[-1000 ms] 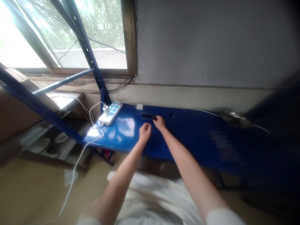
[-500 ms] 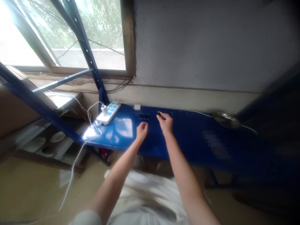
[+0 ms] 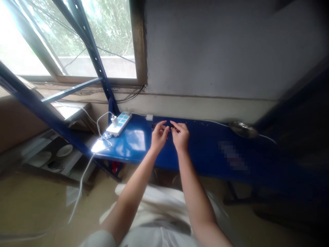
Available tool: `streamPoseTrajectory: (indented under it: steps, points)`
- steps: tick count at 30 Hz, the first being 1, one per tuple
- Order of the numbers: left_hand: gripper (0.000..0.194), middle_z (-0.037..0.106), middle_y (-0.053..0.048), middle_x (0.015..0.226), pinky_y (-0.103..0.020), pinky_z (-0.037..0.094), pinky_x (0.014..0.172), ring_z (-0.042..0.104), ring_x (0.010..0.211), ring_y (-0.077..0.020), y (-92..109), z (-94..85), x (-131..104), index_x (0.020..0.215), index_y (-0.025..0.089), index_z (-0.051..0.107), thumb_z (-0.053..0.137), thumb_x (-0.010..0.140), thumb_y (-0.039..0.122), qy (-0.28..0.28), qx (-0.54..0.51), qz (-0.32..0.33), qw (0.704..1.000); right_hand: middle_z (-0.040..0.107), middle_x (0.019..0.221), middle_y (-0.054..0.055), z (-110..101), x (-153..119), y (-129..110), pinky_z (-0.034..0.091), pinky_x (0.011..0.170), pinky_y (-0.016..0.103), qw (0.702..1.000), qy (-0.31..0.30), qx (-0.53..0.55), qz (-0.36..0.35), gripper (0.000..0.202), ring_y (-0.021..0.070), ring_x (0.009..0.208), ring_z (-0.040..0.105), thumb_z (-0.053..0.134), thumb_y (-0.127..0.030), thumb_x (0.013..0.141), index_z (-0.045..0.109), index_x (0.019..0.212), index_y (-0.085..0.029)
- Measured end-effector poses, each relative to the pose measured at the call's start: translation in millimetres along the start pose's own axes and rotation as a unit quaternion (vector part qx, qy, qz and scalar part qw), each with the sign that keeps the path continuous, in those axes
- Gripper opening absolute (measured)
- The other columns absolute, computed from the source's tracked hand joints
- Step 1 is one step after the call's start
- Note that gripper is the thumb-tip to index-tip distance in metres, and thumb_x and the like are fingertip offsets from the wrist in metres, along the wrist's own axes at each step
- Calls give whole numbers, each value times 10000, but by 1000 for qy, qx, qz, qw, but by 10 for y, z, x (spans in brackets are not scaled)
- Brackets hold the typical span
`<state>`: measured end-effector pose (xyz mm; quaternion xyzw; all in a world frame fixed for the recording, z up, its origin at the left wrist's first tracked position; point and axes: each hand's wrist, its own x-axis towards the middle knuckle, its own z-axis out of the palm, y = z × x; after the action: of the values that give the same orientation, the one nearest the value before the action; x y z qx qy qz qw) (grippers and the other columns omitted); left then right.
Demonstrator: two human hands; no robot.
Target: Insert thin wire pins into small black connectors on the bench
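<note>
Your right hand (image 3: 180,136) has its grip pinched on a small dark piece (image 3: 172,126) over the blue bench (image 3: 205,151), your left hand (image 3: 158,136) is curled just beside it, grip can't tell, more dark pieces (image 3: 153,126) partly hidden behind your left, white adapter (image 3: 149,117) near.

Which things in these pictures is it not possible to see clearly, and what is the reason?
- Head view: dark piece beside the left hand; its shape is mostly covered by that hand.
- Head view: whether the right hand grips anything; fingers and small scale hide it.
- Head view: marking on the blue table; pixelated.
- Head view: table's right end; lost in shadow.
- Head view: upper arms; cut off by the bottom edge.
</note>
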<state>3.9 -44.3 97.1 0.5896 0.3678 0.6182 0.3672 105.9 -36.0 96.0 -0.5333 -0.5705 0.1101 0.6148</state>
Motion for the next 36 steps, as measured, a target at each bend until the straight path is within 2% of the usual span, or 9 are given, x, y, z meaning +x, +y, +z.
streamPoseTrajectory:
  steps: [5,7,9,12,16,23,27,31,36]
  points:
    - [278,604,-24,792,-176,416,457,516,476,-50,5,8,-12,980,169,542,550,805,385,5,-32,-1,999,558,952,68,-38,-58,-41,455,751,295,1000,5,12,-8,367,138,772,538,440,-212,775,630,1089,-217]
    - [258,612,-25,785,-181,414,454,515,461,-50,21,12,-5,960,167,537,548,808,375,10,-43,-2,999,556,1071,82,-58,-76,-50,455,755,298,998,6,50,29,411,135,818,552,393,-246,802,533,1187,-217]
    - [248,619,-28,784,-182,412,453,519,457,-51,45,15,0,956,167,537,545,810,367,9,-46,-1,999,564,1099,93,-82,-80,-71,457,735,294,992,8,94,88,380,136,828,566,366,-324,831,507,1160,-197]
    - [251,629,-33,795,-181,414,456,529,461,-52,81,20,-4,954,165,540,549,805,367,-2,-42,-4,999,614,837,51,-122,-62,-125,447,645,262,979,7,134,155,362,124,689,561,392,-494,824,552,869,-173]
    - [271,641,-41,808,-182,414,456,547,468,-58,118,26,-23,954,162,544,559,795,381,-16,-40,-12,999,472,526,-40,-166,-32,-180,388,514,221,972,-11,170,164,428,84,484,446,464,-595,767,460,622,-192]
    - [317,653,-34,728,-189,412,452,547,444,-67,172,43,-51,875,152,528,524,803,460,-20,-26,-26,999,419,485,-58,-199,-45,-211,321,438,211,970,-18,184,155,424,78,443,386,501,-606,743,437,612,-208]
    - [355,619,-9,639,-180,387,441,514,420,-56,164,39,-35,761,151,510,481,816,501,39,-28,-32,998,418,491,-59,-243,-42,-227,330,450,211,970,-7,186,158,417,76,446,392,513,-592,742,435,613,-204]
    - [369,606,2,620,-172,374,431,487,409,-47,141,1,-10,760,151,527,491,802,516,89,-41,-55,994,458,544,-49,-274,-15,-167,347,471,205,967,30,194,164,410,69,468,409,524,-587,736,455,646,-193]
    - [373,622,-20,602,-179,394,450,498,432,-56,125,4,9,753,123,592,590,734,496,25,-46,-86,995,456,547,-53,-176,-25,-91,344,476,200,965,30,204,164,422,69,484,412,551,-605,700,500,705,-186]
